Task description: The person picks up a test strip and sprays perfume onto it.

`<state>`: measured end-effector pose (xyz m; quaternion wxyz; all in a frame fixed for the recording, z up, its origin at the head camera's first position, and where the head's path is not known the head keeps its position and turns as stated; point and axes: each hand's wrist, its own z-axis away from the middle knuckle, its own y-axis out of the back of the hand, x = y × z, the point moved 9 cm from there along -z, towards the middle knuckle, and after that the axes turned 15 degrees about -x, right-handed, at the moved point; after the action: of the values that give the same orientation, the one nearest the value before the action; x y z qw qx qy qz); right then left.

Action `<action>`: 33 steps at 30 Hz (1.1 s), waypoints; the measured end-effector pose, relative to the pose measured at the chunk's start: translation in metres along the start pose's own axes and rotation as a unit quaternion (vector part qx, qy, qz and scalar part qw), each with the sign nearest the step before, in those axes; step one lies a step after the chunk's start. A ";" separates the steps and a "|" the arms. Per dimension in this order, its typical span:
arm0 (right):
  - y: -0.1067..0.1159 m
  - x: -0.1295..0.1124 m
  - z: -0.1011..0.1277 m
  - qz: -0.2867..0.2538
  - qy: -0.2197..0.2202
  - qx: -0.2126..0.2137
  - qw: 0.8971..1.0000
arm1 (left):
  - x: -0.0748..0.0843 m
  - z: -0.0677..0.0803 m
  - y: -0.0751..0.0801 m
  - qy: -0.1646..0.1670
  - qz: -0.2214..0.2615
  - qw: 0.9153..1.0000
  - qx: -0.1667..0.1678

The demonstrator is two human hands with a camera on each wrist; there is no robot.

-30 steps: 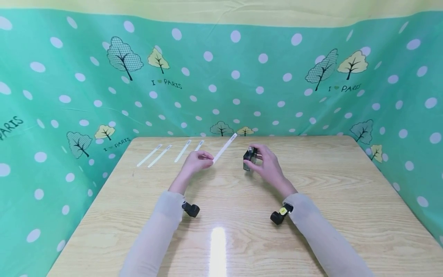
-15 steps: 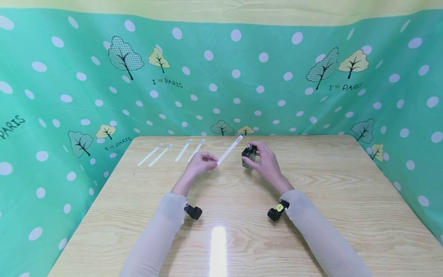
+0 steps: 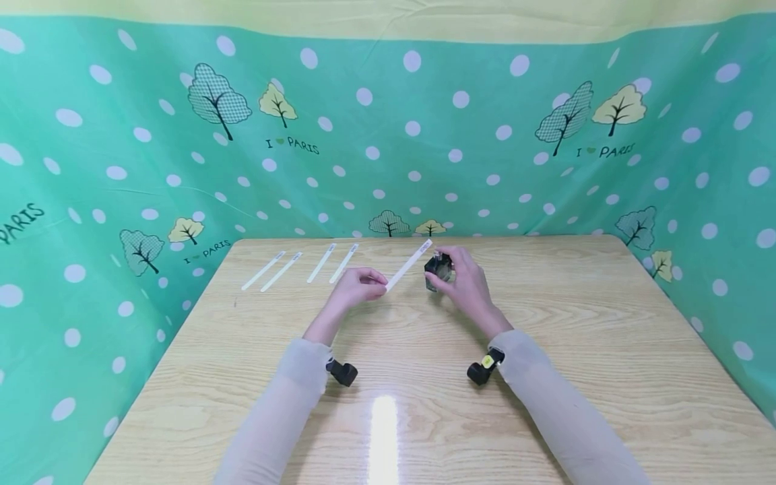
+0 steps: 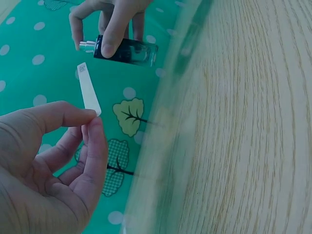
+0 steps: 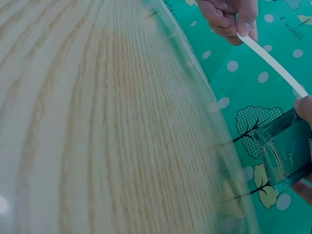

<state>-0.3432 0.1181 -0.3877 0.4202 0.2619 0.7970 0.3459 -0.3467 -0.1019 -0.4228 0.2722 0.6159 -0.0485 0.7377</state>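
Observation:
My left hand (image 3: 359,287) pinches the lower end of a white perfume test strip (image 4: 88,90) between thumb and forefinger. The strip slants up to the right, its printed end near the bottle. With my right hand (image 3: 469,286) I hold a dark glass perfume bottle (image 4: 126,51), uncapped, thumb on one side and a fingertip at the silver spray nozzle (image 4: 87,46). In the right wrist view the bottle (image 5: 287,148) shows "Paris" lettering on its clear, dark-tinted glass. Strip and nozzle lie close together, a small gap between them in the left wrist view.
Several more white test strips (image 3: 319,263) lie slanted in pairs at the back left of the wooden table (image 3: 545,404). A green dotted cloth (image 3: 461,128) with printed trees hangs behind the table and at both sides.
My left hand has moved slightly right, bringing the strip's printed end nearer the bottle. The bottle has tilted a little and risen slightly in my right hand.

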 end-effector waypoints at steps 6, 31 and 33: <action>0.000 -0.001 0.000 0.017 0.001 -0.001 1.000 | -0.001 -0.001 -0.003 -0.003 0.002 1.000 -0.008; 0.000 -0.005 -0.001 0.031 0.002 0.000 1.000 | -0.002 -0.002 -0.006 -0.005 0.010 1.000 -0.020; 0.000 -0.003 -0.001 0.029 -0.005 -0.002 1.000 | -0.002 -0.002 -0.006 -0.006 0.009 1.000 -0.019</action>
<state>-0.3424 0.1152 -0.3858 0.4141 0.2857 0.7864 0.3584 -0.3456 -0.0965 -0.4271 0.2764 0.6144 -0.0697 0.7357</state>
